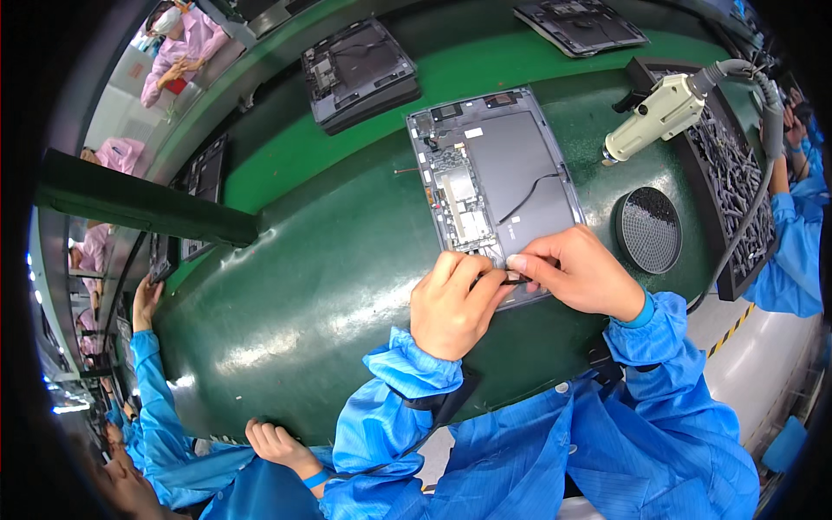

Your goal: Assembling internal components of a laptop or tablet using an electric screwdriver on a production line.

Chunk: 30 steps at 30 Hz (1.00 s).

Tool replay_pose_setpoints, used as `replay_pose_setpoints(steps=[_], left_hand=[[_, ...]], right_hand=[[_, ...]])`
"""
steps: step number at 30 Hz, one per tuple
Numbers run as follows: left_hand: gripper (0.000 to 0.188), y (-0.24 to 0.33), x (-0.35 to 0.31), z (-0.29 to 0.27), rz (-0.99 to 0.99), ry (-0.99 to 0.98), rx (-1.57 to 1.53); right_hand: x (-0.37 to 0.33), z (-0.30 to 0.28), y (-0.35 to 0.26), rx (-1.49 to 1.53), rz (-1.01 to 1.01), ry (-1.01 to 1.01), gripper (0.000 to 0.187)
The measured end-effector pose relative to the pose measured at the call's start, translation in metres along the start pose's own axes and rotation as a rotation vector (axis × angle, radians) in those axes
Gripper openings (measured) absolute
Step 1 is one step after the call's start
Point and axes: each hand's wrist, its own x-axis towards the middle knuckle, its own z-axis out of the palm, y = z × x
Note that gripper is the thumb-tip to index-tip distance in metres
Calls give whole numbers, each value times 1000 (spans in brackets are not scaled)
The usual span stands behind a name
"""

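Opened-up tablet (529, 152) sits on the green bench (295, 286), stretching lengthwise away, far end leaning left; left hand (457, 308) and right hand (589, 276) meet over its near end, neither really closer; both pinch some small dark piece (517, 280), can't tell what.

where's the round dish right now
In the head view, the dish sits right of centre on the green table, between the open device and the black tray.
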Motion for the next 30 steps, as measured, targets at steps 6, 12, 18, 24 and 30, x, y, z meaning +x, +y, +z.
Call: replay_pose_setpoints(steps=[6, 12, 18, 24, 30], left_hand=[[21, -4, 2, -10, -39, -67, -37], [9, -6, 3, -15, -90, -194, -124], [11, -7, 4, -14, -65, -192, -96], [13, -9, 1, -17, -109, -82, -114], [13, -14, -1, -16, -96, 35, -103]], right_hand=[[-7, -11, 0, 5, -22, 43, 15], [-14, -4, -10, -215, -185, 395, 12], [-19, 23, -17, -268, -305, 265, 15], [-17, 15, -1, -163, -217, 74, 9], [-15, 12, 2, -173, -187, 56, 6]])
